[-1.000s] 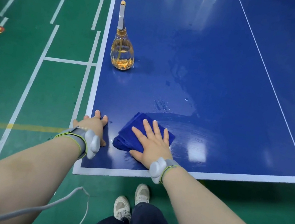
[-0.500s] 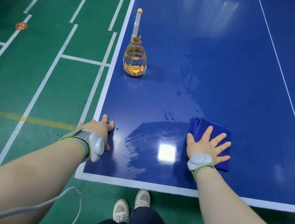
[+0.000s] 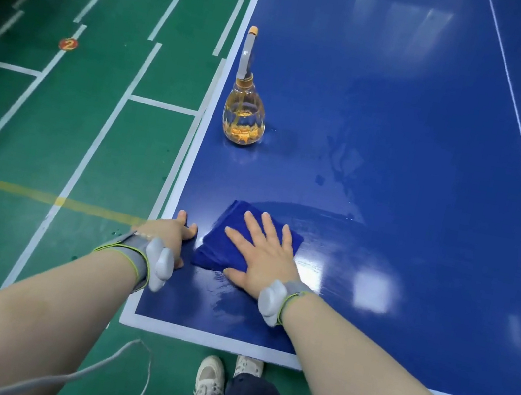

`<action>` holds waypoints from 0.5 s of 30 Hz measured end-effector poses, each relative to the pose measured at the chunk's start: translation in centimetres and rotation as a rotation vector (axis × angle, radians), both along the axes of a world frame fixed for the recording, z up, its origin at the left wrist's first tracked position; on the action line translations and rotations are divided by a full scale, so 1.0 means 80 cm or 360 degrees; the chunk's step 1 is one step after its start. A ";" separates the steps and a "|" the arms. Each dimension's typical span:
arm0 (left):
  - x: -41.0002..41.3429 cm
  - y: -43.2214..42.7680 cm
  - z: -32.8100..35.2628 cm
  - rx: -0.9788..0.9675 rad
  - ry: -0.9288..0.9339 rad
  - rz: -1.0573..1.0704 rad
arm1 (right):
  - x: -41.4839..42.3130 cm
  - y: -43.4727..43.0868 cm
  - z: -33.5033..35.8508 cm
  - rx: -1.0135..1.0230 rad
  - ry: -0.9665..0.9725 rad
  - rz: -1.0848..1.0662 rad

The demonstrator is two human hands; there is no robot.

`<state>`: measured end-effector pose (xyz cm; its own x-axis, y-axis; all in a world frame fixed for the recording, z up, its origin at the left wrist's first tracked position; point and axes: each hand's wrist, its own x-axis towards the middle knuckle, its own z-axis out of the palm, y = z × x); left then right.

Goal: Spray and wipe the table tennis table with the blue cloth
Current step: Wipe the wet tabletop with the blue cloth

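My right hand [image 3: 263, 260] lies flat, fingers spread, on the folded dark-blue cloth [image 3: 218, 249]. It presses the cloth onto the wet near-left corner of the glossy blue table tennis table [image 3: 402, 135] so its whole face wipes. My left hand [image 3: 169, 233], holding nothing, rests on the table's left edge just beside the cloth, bracing my forward lean, while the clear spray bottle of amber liquid [image 3: 244, 118] stands farther along, clear of the wiping.

Right hand [image 3: 263, 264] and blue cloth [image 3: 237, 214] back left, beside left hand [image 3: 169, 233].
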<state>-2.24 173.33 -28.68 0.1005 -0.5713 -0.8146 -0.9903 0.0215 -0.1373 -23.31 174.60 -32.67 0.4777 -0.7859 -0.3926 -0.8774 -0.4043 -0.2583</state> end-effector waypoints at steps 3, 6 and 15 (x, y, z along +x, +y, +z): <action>-0.003 -0.006 0.007 0.0059 -0.0037 0.0039 | -0.043 -0.023 -0.003 -0.0082 0.0016 -0.0328; -0.009 -0.008 0.014 0.0056 -0.0053 -0.0021 | -0.101 -0.049 -0.005 -0.0121 0.0094 -0.0749; -0.020 -0.010 0.031 0.0150 -0.0112 -0.0096 | -0.149 -0.081 -0.006 -0.0039 0.0239 -0.1435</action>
